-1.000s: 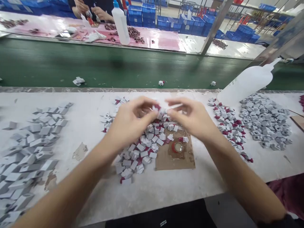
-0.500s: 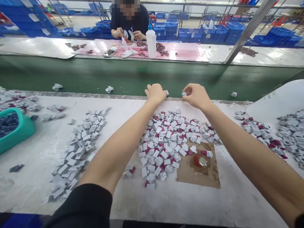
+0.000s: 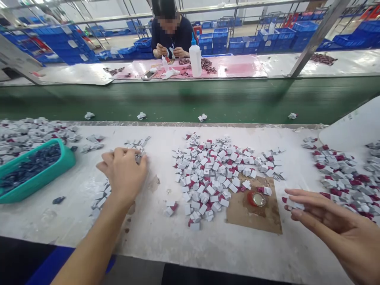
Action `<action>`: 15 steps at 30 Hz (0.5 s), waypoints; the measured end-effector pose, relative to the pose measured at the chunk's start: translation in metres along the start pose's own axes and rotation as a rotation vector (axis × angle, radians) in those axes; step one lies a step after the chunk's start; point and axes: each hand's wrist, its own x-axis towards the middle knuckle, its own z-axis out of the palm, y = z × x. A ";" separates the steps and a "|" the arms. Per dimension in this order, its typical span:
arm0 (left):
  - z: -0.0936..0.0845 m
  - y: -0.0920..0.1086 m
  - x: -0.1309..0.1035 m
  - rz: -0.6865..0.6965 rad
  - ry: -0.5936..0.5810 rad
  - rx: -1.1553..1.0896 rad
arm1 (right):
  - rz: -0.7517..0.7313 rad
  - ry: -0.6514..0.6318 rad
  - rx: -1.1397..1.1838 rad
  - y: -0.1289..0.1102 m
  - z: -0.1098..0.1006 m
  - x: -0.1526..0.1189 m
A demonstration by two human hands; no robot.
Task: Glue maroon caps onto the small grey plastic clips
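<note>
My left hand is over the column of loose grey plastic pieces, fingers curled and thumb closing toward them. Between thumb and fingers a small grey piece shows; the fingertips partly hide it. At the right, my right hand pinches a small white-and-magenta plastic piece between thumb and fingers, just above the table. Left of it lies a brown cardboard square bearing a small round red-rimmed disc. A wide pile of white-and-magenta pieces spreads between my hands.
A teal basket of dark pieces stands at the left. Single white pieces sit along the green belt. Beyond it a co-worker handles small parts near a white bottle. A large white container is at the right.
Both hands have drawn back from the belt, the left toward the grey pieces and the right toward the near right. A white piece beside my left hand now lies free on the belt.
</note>
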 end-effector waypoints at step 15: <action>0.010 0.013 0.025 -0.151 -0.081 0.182 | -0.079 0.081 -0.315 0.043 -0.003 -0.037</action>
